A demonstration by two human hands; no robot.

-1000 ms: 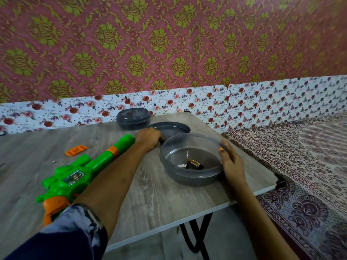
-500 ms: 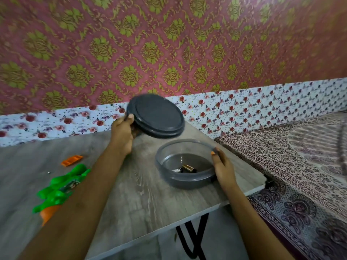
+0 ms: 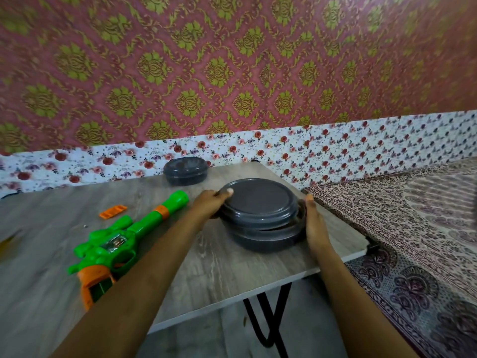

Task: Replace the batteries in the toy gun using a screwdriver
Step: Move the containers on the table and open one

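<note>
Two hands are working at the right of the table (image 3: 232,275), so I am going from the left side across. At the far left edge I am seeing a blurred yellow thing; it may be the screwdriver, but I cannot tell. Next, a small orange cover (image 3: 113,211) is lying alone on the wood, well apart from the gun (image 3: 121,244). The gun is lying flat, muzzle pointing away and to the right, and its battery bay is standing open with something reflecting inside; if cells are in it I cannot tell.

Then the left hand (image 3: 209,204) is coming. Half a second ago it was holding the lid (image 3: 259,200) up in the air, tilted; now it is pressing it down on the bowl (image 3: 268,236), thumb on the top rim, the other fingers curled under the edge. The lid is sitting crooked: a gap is showing at the front right, so I am judging it not yet snapped shut. The right hand (image 3: 313,223) is bracing the side of the bowl with straight, open fingers, gripping nothing.

The batteries seen in the bowl a moment before are now hidden under the lid. I am reading this as putting those cells away. Behind, a second closed box (image 3: 185,170) is waiting near the wall.
</note>
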